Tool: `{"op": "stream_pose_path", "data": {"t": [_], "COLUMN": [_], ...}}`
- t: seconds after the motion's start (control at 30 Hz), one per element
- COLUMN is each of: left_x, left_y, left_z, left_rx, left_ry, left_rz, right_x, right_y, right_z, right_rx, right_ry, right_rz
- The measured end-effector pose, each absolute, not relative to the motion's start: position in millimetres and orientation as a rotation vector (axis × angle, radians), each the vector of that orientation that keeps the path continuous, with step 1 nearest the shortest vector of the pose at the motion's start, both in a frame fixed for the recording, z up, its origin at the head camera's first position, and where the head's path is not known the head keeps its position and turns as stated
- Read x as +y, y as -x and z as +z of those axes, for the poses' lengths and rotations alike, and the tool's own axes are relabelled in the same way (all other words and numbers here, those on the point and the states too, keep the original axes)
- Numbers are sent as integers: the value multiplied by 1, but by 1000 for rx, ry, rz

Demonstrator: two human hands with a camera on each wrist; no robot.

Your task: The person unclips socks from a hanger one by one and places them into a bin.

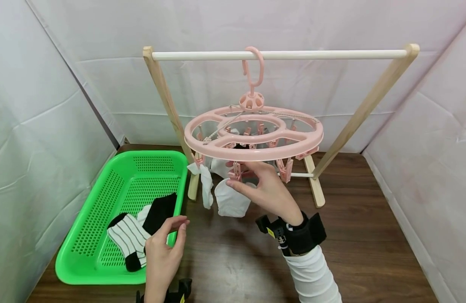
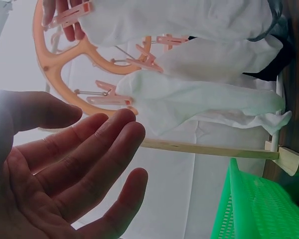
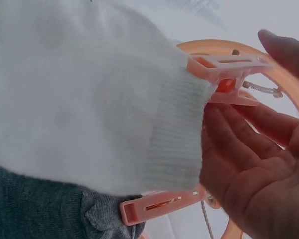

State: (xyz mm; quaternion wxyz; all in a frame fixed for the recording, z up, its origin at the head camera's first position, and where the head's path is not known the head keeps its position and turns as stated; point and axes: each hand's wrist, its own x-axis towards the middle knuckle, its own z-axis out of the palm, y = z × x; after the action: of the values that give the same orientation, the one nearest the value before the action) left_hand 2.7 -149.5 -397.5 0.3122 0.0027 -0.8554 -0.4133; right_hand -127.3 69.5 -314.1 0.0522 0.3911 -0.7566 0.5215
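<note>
My right hand [image 1: 268, 189] is at the front of the pink round clip hanger [image 1: 251, 155]. In the right wrist view its fingers [image 3: 249, 134] lie along the underside of a pink clip [image 3: 229, 67], while the thumb stands apart from the clip's upper lever. That clip bites the ribbed cuff of a white sock [image 3: 99, 94], which hangs down from it. Loosely bent and holding nothing, my left hand [image 1: 165, 248] hovers by the right edge of the green basket [image 1: 71, 271].
Striped socks [image 1: 128, 237] and a black sock [image 1: 161, 212] lie in the basket. A wooden rack with a white bar [image 1: 331, 54] carries the hanger. More socks hang from clips, among them a white one [image 1: 206, 187] at the left and a grey one [image 3: 35, 204].
</note>
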Motion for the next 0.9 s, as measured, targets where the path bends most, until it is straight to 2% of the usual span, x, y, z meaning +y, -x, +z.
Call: {"op": "stream_pose_path", "data": {"t": [0.23,0.53,0.9], "left_x": [-146,-131,-111], "left_y": [2,13,27], "left_z": [-398,-393,-392], "left_rx": [-2254,-2206,-2285], "left_ry": [64,258,351], "left_rz": [-1085,-1116,-1156], "right_x": [72,76,81], "right_y": [124,123,121], "right_z": [-313,-313,-316], "right_rx": [-2253,-2191,-2210], "right_ry": [-1129,-1204,-1244], "right_rz": [1738,1756,1764]}}
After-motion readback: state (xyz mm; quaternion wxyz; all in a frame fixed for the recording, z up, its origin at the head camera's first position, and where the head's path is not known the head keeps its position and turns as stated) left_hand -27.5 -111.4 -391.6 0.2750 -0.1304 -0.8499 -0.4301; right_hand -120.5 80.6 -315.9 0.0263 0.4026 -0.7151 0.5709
